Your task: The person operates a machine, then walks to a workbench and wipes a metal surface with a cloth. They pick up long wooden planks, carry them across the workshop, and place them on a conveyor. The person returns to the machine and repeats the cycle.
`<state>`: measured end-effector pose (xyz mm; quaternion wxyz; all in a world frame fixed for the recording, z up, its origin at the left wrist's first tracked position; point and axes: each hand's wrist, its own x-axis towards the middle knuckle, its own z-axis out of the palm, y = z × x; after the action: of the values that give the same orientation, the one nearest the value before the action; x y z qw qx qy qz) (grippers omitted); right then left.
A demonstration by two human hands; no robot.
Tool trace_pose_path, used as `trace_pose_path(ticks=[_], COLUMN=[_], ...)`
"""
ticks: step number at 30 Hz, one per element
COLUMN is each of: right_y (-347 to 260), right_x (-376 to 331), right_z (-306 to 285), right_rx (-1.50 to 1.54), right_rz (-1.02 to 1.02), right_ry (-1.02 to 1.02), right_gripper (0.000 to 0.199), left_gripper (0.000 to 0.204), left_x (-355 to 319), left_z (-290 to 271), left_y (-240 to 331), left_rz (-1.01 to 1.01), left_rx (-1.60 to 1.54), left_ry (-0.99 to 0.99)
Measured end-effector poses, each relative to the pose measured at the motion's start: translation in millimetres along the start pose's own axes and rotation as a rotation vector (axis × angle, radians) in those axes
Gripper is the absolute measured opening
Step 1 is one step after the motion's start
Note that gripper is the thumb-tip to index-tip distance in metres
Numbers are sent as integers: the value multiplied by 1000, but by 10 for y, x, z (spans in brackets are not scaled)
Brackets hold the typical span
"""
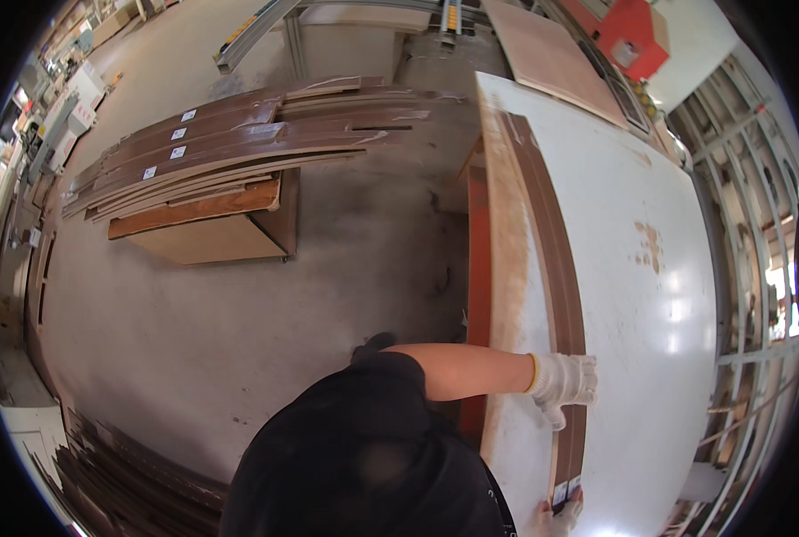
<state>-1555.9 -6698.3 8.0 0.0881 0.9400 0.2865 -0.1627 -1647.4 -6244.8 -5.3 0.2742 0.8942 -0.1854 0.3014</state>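
Note:
A long, narrow brown board (556,246) lies lengthwise on a white-topped worktable (632,206). A line runs along it; whether it is one piece or two side by side I cannot tell. My left hand (564,380), in a whitish knit glove, reaches across the board, fingers over its right edge and thumb by its left edge. At the board's near end, by small white labels (561,492), my right hand (558,521) grips it from both sides. This hand is gloved with bare fingertips and partly cut off by the lower rim.
To the left, several brown boards (229,143) with white labels lie stacked on a low wooden box (203,237). More dark strips (131,483) lie at the lower left. A metal rack (748,197) stands beyond the table's right edge, and a red machine part (632,49) stands at the far right.

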Motion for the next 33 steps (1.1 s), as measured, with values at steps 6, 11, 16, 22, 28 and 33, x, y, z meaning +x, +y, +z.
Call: trace_pose_path(ticks=[6, 11, 16, 22, 28, 33], right_y=[-1630, -2478, -3706, -5330, -6257, -6359], right_x=[1303, 1919, 2270, 1048, -333, -625], right_z=[-291, -631, -956, -2407, -3086, -3126], right_rx=[128, 140, 843, 1323, 1297, 1252], right_rz=[-428, -499, -808, -1525, -1961, -1951], right_ry=[353, 259, 164, -627, -1286, -1434], right_gripper=[97, 96, 61, 60, 35, 33], left_gripper=[32, 39, 55, 83, 83, 78], left_x=[-1181, -1524, -1492, -1621, -1600, -1613], left_z=[-1417, -1603, -1186, -927, -1025, -1131], left_y=[-1161, -1554, -1773, -2079, -2069, -1969], left_rz=[-742, -572, -651, -641, -674, -672], left_rx=[259, 396, 461, 339, 293, 276], left_ry=[117, 388, 475, 357, 258, 237])
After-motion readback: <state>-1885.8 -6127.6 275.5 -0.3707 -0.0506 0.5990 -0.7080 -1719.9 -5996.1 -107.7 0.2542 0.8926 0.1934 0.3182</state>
